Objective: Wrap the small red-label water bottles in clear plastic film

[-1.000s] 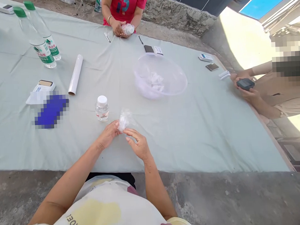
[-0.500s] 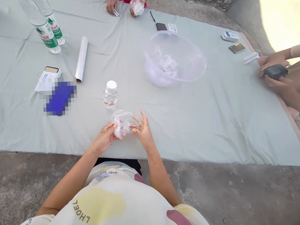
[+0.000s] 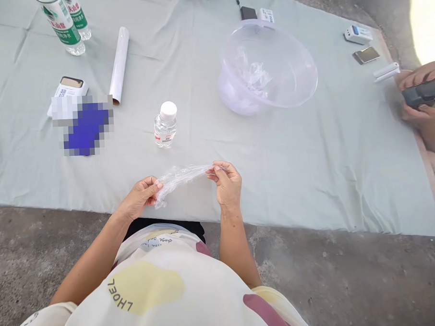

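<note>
A crumpled piece of clear plastic film (image 3: pixel 184 176) is stretched between my two hands above the table's near edge. My left hand (image 3: pixel 141 196) pinches its bunched left end. The right end is gripped by the fingertips of my right hand (image 3: pixel 227 181), higher and farther from me. Just beyond the film stands a small clear bottle (image 3: pixel 165 128) with a white cap and a red-marked label, upright and touched by neither hand.
A translucent bowl (image 3: pixel 296 75) holds crumpled clear plastic. A white roll (image 3: pixel 120 66), water bottles (image 3: pixel 64 28), a white device (image 3: pixel 68 92) and a blurred blue item (image 3: pixel 87 129) lie left. At right, another person's hands (image 3: pixel 426 118) hold a dark device (image 3: pixel 423 94).
My right hand has closed on the film's edge and moved right, drawing the bunched film out into a long strip. The view has shifted, with the table's far side slipping upward.
</note>
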